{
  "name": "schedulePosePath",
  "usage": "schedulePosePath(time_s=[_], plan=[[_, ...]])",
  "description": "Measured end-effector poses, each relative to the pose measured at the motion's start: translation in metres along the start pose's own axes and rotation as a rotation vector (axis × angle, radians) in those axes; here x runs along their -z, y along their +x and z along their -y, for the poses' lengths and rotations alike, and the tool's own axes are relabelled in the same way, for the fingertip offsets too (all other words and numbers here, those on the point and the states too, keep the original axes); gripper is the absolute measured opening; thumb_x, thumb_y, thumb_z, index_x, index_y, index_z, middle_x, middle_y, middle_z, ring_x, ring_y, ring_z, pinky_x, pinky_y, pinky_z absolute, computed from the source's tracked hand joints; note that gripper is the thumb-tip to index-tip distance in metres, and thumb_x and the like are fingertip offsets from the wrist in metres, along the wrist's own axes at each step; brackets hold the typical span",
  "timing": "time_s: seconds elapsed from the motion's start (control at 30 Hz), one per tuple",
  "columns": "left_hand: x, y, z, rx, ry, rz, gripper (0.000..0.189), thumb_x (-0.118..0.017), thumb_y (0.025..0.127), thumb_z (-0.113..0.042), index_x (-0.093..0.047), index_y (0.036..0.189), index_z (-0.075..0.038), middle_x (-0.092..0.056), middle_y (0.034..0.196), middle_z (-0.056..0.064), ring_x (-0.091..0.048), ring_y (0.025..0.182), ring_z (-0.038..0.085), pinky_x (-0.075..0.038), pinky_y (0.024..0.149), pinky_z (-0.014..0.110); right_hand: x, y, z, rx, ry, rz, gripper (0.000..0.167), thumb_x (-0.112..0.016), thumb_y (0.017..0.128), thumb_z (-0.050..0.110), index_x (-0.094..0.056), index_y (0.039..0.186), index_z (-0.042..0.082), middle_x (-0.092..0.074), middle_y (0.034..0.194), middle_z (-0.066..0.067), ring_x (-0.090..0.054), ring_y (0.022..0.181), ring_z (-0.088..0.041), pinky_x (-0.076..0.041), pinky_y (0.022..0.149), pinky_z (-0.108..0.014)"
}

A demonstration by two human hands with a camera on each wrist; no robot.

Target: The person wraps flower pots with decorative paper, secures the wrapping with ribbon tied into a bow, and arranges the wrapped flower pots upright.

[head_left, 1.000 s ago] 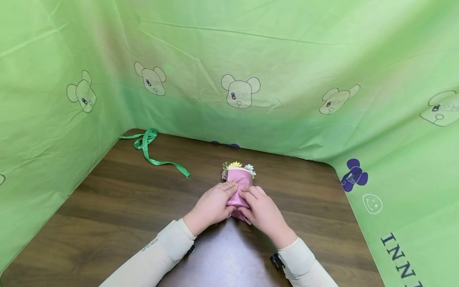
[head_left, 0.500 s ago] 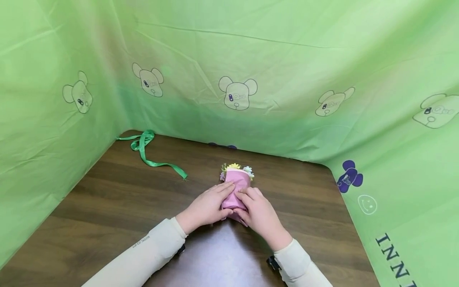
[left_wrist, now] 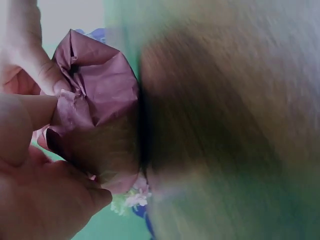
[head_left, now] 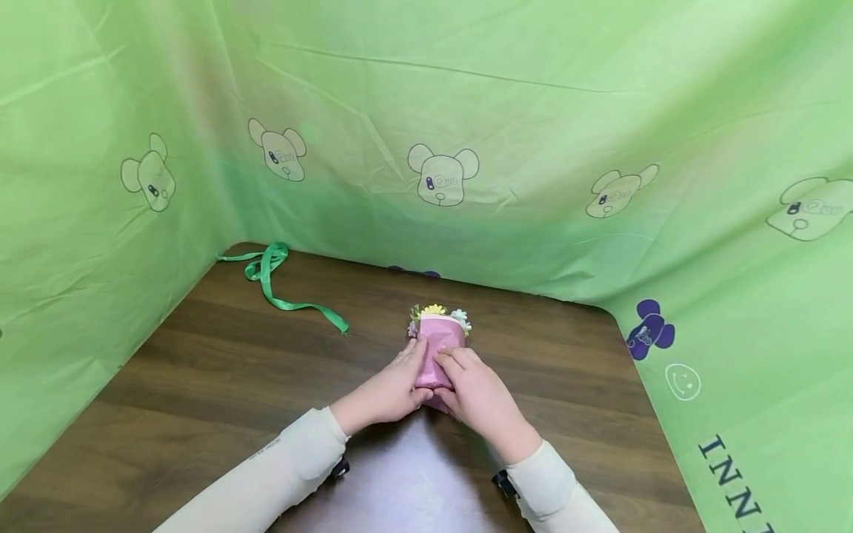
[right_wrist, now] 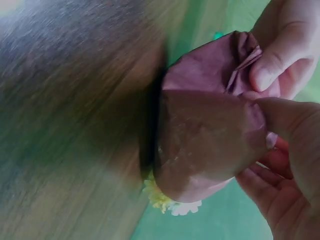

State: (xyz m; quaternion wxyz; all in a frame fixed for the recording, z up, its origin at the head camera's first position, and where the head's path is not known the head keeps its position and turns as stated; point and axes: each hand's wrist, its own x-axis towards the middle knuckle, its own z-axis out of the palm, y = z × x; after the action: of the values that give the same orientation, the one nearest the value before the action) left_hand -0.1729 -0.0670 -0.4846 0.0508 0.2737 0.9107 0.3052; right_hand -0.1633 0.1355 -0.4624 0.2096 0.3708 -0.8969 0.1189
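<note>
A small bouquet wrapped in pink paper (head_left: 441, 337) lies at the middle of the table, its yellow flower (head_left: 435, 309) and pale blue flower (head_left: 460, 316) poking out at the far end. My left hand (head_left: 386, 389) holds the wrapper's left side, thumb at the near end. From the right, my right hand (head_left: 483, 396) pinches it, fingertips on the front and thumb at the gathered bottom. Both wrist views show the crumpled, folded-in end of the pink paper (left_wrist: 107, 80) between the thumbs. The stems are hidden inside.
A green ribbon (head_left: 266, 277) lies loosely looped at the table's back left, one tail running toward the bouquet. Green printed cloth (head_left: 533, 222) walls in the dark wooden table (head_left: 566, 363) at the back and on both sides.
My left fingers have slid off the front of the paper toward its left edge. The right hand keeps its grip; the bouquet has barely moved.
</note>
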Motion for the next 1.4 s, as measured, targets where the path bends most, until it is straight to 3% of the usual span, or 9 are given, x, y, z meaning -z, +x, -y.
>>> schedulePosePath(time_s=[0.27,0.33,0.47,0.57,0.7,0.83,1.0,1.2,1.4], plan=[[0.008,0.0,0.006,0.036,-0.25,0.036,0.1,-0.072,0.096,-0.024,-0.002,0.163,0.001,-0.011,0.168,0.025,-0.024,0.153,0.029,-0.025,0.124,0.046,-0.002,0.003,-0.003,0.011,-0.012,0.037,0.05,-0.084,0.08,0.019,-0.07,0.126,0.008,-0.063,0.117,0.001,-0.059,0.11,-0.02,-0.055,0.093,-0.036],[0.013,0.0,0.01,0.033,-0.312,0.076,0.104,-0.073,0.096,-0.032,0.001,0.164,-0.005,-0.028,0.163,0.027,-0.045,0.143,0.03,-0.033,0.12,0.046,-0.001,0.003,-0.003,0.004,-0.012,0.037,0.05,-0.085,0.08,0.018,-0.07,0.126,0.008,-0.064,0.117,0.001,-0.059,0.11,-0.02,-0.055,0.093,-0.035],[0.035,-0.002,0.024,0.072,-0.335,0.084,0.099,-0.067,0.097,-0.049,-0.005,0.166,-0.014,-0.037,0.162,0.02,-0.052,0.138,0.032,-0.036,0.118,0.049,-0.001,0.003,-0.003,0.0,-0.017,0.036,0.05,-0.086,0.079,0.02,-0.071,0.125,0.007,-0.065,0.12,-0.001,-0.06,0.113,-0.021,-0.055,0.095,-0.036],[0.058,-0.002,0.042,0.103,-0.189,0.006,0.075,-0.061,0.101,-0.046,-0.033,0.16,-0.009,-0.041,0.16,0.015,-0.045,0.144,0.034,-0.035,0.118,0.052,-0.002,0.004,-0.003,-0.001,-0.013,0.031,0.049,-0.085,0.079,0.02,-0.071,0.124,0.007,-0.066,0.121,-0.002,-0.061,0.115,-0.022,-0.055,0.096,-0.036],[0.089,-0.003,0.083,0.104,0.117,-0.115,0.036,-0.067,0.099,-0.019,-0.067,0.131,-0.004,-0.068,0.13,0.015,-0.063,0.123,0.033,-0.049,0.106,0.05,-0.002,0.004,-0.003,-0.003,0.006,0.017,0.048,-0.085,0.078,0.018,-0.072,0.123,0.006,-0.067,0.121,-0.003,-0.061,0.114,-0.022,-0.055,0.096,-0.036],[0.122,-0.009,0.128,0.184,0.327,-0.144,0.022,-0.066,0.093,-0.003,-0.076,0.112,-0.005,-0.073,0.113,0.014,-0.068,0.109,0.033,-0.056,0.091,0.049,-0.001,0.002,-0.003,-0.019,0.015,0.023,0.048,-0.084,0.079,0.018,-0.072,0.124,0.006,-0.067,0.122,-0.003,-0.061,0.115,-0.022,-0.054,0.097,-0.036],[0.152,-0.015,0.171,0.291,0.369,-0.095,0.026,-0.065,0.093,-0.001,-0.074,0.118,-0.002,-0.07,0.121,0.02,-0.064,0.117,0.04,-0.053,0.095,0.054,-0.002,0.0,-0.003,-0.035,0.015,0.031,0.047,-0.082,0.081,0.017,-0.072,0.125,0.007,-0.067,0.123,-0.002,-0.06,0.116,-0.021,-0.054,0.098,-0.035],[0.145,-0.004,0.186,0.194,0.373,-0.006,0.04,-0.072,0.096,-0.014,-0.067,0.134,-0.005,-0.067,0.133,0.016,-0.059,0.128,0.04,-0.048,0.104,0.055,-0.002,0.001,-0.003,-0.035,0.02,0.008,0.047,-0.084,0.079,0.017,-0.072,0.124,0.007,-0.068,0.122,-0.003,-0.061,0.115,-0.022,-0.055,0.096,-0.036],[0.124,0.007,0.173,0.097,0.55,0.01,0.015,-0.078,0.09,-0.013,-0.079,0.105,-0.013,-0.072,0.103,0.007,-0.069,0.1,0.03,-0.058,0.081,0.046,-0.004,0.0,-0.003,-0.028,0.026,-0.006,0.049,-0.086,0.078,0.016,-0.072,0.124,0.006,-0.067,0.121,-0.003,-0.061,0.114,-0.022,-0.056,0.095,-0.038]])
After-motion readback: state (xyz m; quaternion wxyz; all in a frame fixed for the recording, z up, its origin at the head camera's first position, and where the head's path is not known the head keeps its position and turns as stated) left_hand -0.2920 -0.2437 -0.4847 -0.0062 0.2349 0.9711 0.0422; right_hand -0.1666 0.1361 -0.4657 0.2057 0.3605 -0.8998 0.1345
